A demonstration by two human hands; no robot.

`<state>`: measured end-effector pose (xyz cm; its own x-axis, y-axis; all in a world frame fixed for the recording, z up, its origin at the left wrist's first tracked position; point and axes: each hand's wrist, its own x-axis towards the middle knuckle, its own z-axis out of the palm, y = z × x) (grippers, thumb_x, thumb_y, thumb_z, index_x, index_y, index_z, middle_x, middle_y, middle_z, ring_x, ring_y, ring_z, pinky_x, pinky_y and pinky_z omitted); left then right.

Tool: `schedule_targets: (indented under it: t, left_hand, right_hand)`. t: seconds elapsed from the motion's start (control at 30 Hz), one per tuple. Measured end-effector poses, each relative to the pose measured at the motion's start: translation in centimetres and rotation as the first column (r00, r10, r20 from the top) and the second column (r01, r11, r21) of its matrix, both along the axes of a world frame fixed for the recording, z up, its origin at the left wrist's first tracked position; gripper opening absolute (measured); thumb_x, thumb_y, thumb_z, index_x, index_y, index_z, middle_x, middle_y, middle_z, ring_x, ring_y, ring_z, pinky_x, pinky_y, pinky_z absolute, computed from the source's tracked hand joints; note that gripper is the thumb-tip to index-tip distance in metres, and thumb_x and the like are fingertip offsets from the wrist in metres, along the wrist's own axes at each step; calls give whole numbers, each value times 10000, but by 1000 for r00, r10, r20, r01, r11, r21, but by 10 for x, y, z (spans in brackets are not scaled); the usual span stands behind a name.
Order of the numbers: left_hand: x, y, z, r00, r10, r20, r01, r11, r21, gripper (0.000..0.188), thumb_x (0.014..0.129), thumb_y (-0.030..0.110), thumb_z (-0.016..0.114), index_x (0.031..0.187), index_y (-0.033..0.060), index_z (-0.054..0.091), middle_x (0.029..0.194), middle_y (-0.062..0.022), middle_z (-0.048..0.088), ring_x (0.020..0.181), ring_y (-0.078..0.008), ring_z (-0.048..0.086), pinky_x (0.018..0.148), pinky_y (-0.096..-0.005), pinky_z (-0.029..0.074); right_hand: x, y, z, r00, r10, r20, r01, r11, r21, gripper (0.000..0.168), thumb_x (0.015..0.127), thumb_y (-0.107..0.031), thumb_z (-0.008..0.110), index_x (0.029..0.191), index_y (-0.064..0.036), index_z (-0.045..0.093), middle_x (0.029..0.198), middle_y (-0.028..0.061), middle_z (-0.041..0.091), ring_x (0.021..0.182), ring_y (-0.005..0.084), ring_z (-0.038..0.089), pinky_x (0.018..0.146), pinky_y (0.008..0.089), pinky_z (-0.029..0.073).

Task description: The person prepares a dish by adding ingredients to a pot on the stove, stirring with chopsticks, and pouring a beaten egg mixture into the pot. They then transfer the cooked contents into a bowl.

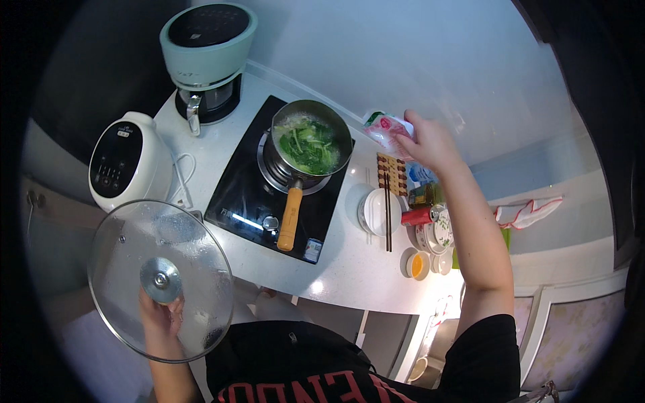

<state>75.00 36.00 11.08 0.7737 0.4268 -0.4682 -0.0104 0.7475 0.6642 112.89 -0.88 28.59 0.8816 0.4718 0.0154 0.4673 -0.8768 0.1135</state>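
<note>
My left hand [164, 315] grips the knob of a wet glass lid [201, 262] and shows through the glass. The lid is held up in front of the counter's edge, at the lower left. In my right hand [428, 143] is a red and white plastic packet [385, 131], raised near the wall, right of the saucepan. That saucepan [347, 146] sits on a single black gas stove [242, 196], its wooden handle [289, 221] pointing towards me. Leafy greens [307, 143] lie in bubbling liquid inside it.
A white bowl [375, 211] with chopsticks [387, 226] across it stands right of the stove. Beyond are a red can [418, 216], patterned bowls [433, 237] and a small bowl with orange contents [417, 265]. Left stand a mint-green coffee maker [209, 60] and a white appliance [151, 166].
</note>
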Motion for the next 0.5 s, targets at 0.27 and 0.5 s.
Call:
schedule_targets:
  t: [0.27,0.5]
  left_hand:
    - [-2,1,12,994,107,-29,-108,993,-39,319,988,351,446,1007,45,537,685,-41,539,440,-95,410,405,-221,304]
    - [-6,5,2,997,39,65,-40,999,27,396,976,402,478,1092,29,541,745,-94,582,467,-93,427,410,-198,326]
  right_hand:
    - [20,30,5,981,170,98,-149,969,-196,276,809,-320,663,943,-96,572,724,138,666,724,363,649,641,491,508]
    - [29,37,3,964,220,150,-187,960,-207,282,814,-328,658,931,-86,568,708,133,659,704,356,648,615,478,507]
